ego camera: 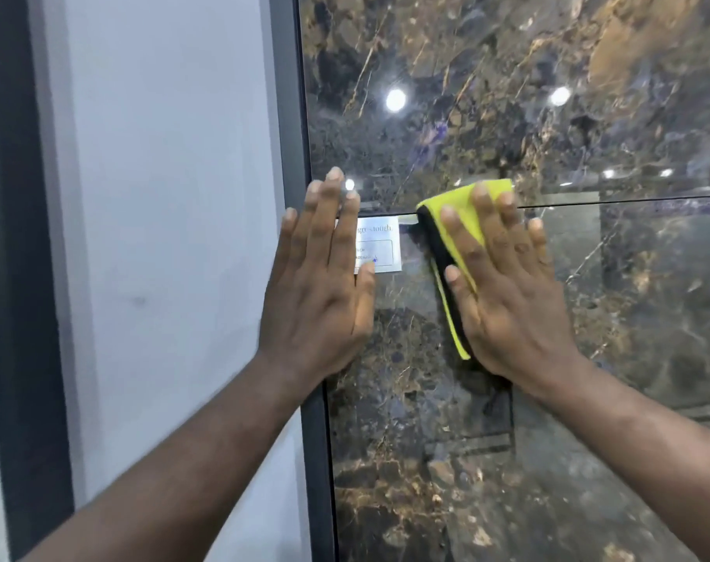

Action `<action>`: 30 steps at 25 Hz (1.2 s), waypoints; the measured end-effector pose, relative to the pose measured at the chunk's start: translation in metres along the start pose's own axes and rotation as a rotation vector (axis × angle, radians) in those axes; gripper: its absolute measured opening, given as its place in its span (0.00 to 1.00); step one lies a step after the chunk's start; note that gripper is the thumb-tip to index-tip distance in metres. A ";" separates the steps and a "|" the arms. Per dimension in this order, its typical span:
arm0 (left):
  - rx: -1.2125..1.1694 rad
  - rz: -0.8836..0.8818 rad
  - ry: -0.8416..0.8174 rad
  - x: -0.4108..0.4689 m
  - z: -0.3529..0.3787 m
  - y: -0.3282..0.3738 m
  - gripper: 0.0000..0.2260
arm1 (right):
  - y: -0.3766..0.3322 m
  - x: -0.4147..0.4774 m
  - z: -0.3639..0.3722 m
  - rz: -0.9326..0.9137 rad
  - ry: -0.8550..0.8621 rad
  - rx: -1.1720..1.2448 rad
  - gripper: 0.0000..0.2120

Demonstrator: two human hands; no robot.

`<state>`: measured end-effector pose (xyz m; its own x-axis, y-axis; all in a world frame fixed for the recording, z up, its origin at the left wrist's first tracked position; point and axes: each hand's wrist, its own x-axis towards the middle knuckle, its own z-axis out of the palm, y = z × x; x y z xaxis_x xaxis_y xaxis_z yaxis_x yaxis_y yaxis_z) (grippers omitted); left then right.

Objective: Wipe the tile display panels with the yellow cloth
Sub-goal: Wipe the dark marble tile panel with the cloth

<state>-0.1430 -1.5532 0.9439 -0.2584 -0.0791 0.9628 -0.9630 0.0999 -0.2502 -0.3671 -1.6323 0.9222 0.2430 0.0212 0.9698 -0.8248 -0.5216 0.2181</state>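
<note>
- Seemingly mid-wipe: right hand [507,294], fingers straight, pressing cloth [458,204] flat on panel [507,95].
- Left hand [321,285] flat to its left, fingers straight, partly covering label [381,243].
- Impossible to tell how much already wiped.

On my left is a pale wall [163,237], with a dark vertical strip [21,277] at its far side and a grey upright frame [288,115] on its right. A white printed label [381,245] sits just past that frame, its small print blurred.
</note>
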 end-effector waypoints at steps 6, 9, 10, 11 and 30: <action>0.208 0.156 -0.106 -0.007 0.024 0.011 0.34 | 0.013 -0.014 0.001 -0.141 -0.028 -0.090 0.29; 0.270 0.181 -0.103 -0.012 0.028 0.013 0.35 | 0.023 0.002 -0.004 0.112 0.006 0.003 0.30; 0.276 0.182 -0.098 -0.012 0.029 0.013 0.35 | 0.018 0.001 -0.001 0.189 -0.002 0.034 0.30; 0.279 0.181 -0.094 -0.012 0.030 0.013 0.35 | 0.013 -0.006 0.004 0.147 -0.003 0.030 0.30; 0.254 0.195 -0.105 -0.013 0.028 0.013 0.37 | 0.042 -0.037 -0.002 -0.085 -0.058 -0.068 0.30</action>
<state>-0.1545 -1.5790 0.9249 -0.4337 -0.1855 0.8817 -0.8794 -0.1259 -0.4591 -0.4115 -1.6530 0.8954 0.3414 0.0126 0.9398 -0.8319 -0.4613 0.3084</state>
